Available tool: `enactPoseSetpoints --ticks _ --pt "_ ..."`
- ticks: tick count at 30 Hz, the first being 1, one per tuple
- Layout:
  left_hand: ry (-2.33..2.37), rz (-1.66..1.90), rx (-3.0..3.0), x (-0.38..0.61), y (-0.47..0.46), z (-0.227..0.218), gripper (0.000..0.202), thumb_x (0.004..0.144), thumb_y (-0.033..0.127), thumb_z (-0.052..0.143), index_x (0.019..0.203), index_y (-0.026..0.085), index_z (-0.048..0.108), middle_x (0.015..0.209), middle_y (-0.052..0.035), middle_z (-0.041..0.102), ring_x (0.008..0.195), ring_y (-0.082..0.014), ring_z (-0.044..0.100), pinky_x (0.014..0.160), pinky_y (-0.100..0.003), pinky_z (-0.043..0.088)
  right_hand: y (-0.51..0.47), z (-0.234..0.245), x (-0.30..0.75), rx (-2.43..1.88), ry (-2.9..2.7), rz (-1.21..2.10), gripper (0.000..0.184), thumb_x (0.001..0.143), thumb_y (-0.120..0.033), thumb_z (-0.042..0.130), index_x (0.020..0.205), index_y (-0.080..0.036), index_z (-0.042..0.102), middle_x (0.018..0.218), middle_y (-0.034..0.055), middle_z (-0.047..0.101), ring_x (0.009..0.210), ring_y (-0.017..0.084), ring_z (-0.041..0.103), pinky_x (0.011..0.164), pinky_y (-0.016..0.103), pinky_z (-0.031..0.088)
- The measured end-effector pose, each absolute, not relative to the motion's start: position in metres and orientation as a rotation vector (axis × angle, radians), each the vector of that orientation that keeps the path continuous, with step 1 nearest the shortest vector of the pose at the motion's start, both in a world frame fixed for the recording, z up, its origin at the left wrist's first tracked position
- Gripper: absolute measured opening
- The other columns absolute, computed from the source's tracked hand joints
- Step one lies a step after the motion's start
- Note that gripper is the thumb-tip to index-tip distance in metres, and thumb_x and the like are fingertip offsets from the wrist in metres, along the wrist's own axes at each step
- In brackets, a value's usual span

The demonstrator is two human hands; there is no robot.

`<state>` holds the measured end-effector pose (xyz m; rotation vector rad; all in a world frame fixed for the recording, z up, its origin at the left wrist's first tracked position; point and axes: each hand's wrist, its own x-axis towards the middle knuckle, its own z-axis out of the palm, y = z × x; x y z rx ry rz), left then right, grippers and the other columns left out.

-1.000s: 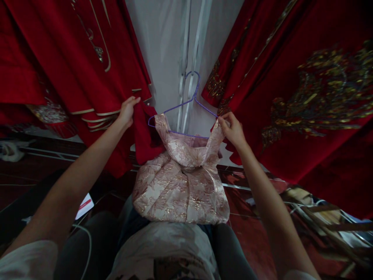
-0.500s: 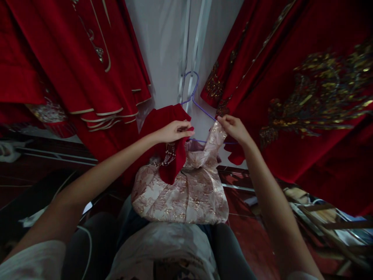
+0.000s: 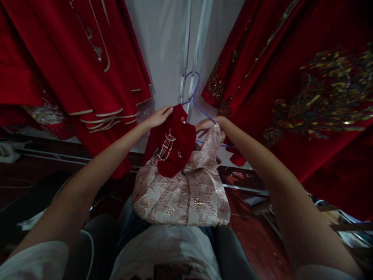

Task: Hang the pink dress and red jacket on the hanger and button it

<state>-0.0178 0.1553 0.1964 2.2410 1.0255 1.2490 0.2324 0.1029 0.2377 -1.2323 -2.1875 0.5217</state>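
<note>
A pink and gold brocade garment [image 3: 180, 194] hangs on a purple wire hanger [image 3: 194, 97] in front of me, over my lap. A small red velvet piece [image 3: 175, 144] with a beaded tassel lies over its left shoulder. My left hand [image 3: 159, 116] rests on the top left edge of the red piece, fingers stretched along it. My right hand [image 3: 205, 124] sits at the hanger's right arm by the pink shoulder strap, fingers curled on the red piece's edge, partly hidden.
Red robes with gold trim [image 3: 96, 66] hang at the left, and red embroidered cloth [image 3: 305, 101] at the right. A white wall with pale ribbons [image 3: 186, 46] is behind the hanger. Wooden sticks and clutter [image 3: 335, 221] lie on the floor at the right.
My left hand brought the red velvet piece in from the left and laid it over the pink garment's shoulder. My right hand shifted left from the pink strap to the red piece's edge.
</note>
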Motion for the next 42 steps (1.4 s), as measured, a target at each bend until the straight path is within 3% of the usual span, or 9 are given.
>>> enactPoseSetpoints --ticks 7,14,18,21,24,29,38,42 --pt "1.003 1.207 2.122 -0.021 0.154 0.199 0.043 0.089 0.053 0.045 0.1 0.018 0.067 0.105 -0.006 0.068 0.104 -0.0227 0.059 0.096 -0.032 0.042 0.093 0.237 0.23 -1.246 -2.361 0.848 0.021 0.072 -0.031 0.072 0.084 -0.015 0.066 0.075 0.0049 0.068 0.082 0.02 0.064 0.072 0.036 0.054" --pt "1.165 1.216 2.163 -0.014 0.14 0.219 0.047 0.082 0.062 0.049 0.088 0.019 0.067 0.086 -0.0059 0.068 0.093 -0.0259 0.061 0.089 -0.036 0.042 0.108 0.224 0.222 -1.285 -2.301 1.058 0.02 0.071 -0.03 0.068 0.083 -0.015 0.064 0.07 0.0043 0.067 0.067 0.017 0.062 0.068 0.034 0.052" --pt "1.548 0.989 2.221 0.005 0.13 0.229 0.05 0.074 0.061 0.056 0.099 0.018 0.062 0.095 -0.0098 0.067 0.096 -0.0294 0.061 0.087 -0.038 0.043 0.122 0.223 0.233 -1.447 -2.115 0.669 0.031 0.058 -0.014 0.072 0.086 -0.018 0.059 0.066 -0.0018 0.06 0.067 0.018 0.059 0.068 0.032 0.05" --pt "1.779 0.787 2.361 0.009 0.123 0.227 0.044 0.077 0.046 0.055 0.111 0.018 0.055 0.111 -0.0127 0.064 0.106 -0.0316 0.058 0.091 -0.042 0.041 0.122 0.231 0.247 -1.535 -1.92 0.164 0.039 0.056 -0.009 0.066 0.092 -0.019 0.055 0.074 -0.0013 0.058 0.075 0.02 0.057 0.072 0.032 0.047" --pt "1.846 0.774 2.471 0.006 0.12 0.22 0.036 0.083 0.032 0.044 0.113 0.015 0.05 0.118 -0.0169 0.06 0.114 -0.0326 0.054 0.095 -0.047 0.037 0.114 0.241 0.264 -1.607 -1.758 -0.064 0.037 0.058 -0.008 0.06 0.092 -0.021 0.053 0.078 -0.0001 0.056 0.076 0.019 0.055 0.073 0.032 0.044" --pt "1.846 0.781 2.533 0.003 0.121 0.21 0.035 0.085 0.031 0.039 0.114 0.012 0.045 0.118 -0.0215 0.058 0.115 -0.0362 0.052 0.095 -0.051 0.034 0.093 0.249 0.313 -1.702 -1.625 -0.096 0.032 0.051 0.0 0.05 0.077 -0.02 0.051 0.07 -0.0016 0.052 0.065 0.014 0.049 0.063 0.026 0.039" --pt "1.926 0.872 2.49 0.013 0.112 0.202 0.04 0.083 0.035 0.043 0.114 0.01 0.044 0.117 -0.0238 0.056 0.115 -0.0393 0.05 0.095 -0.054 0.032 0.014 0.279 0.376 -1.927 -1.685 -0.143 0.028 0.053 -0.002 0.055 0.075 -0.019 0.061 0.065 -0.0003 0.056 0.057 0.013 0.048 0.057 0.027 0.038" --pt "1.91 0.87 2.434 0.014 0.105 0.203 0.041 0.082 0.036 0.044 0.115 0.012 0.044 0.118 -0.0226 0.055 0.116 -0.0389 0.049 0.096 -0.055 0.032 -0.018 0.281 0.37 -1.813 -1.753 0.326 0.018 0.06 -0.012 0.06 0.077 -0.02 0.062 0.061 -0.0005 0.058 0.051 0.013 0.05 0.049 0.025 0.039"
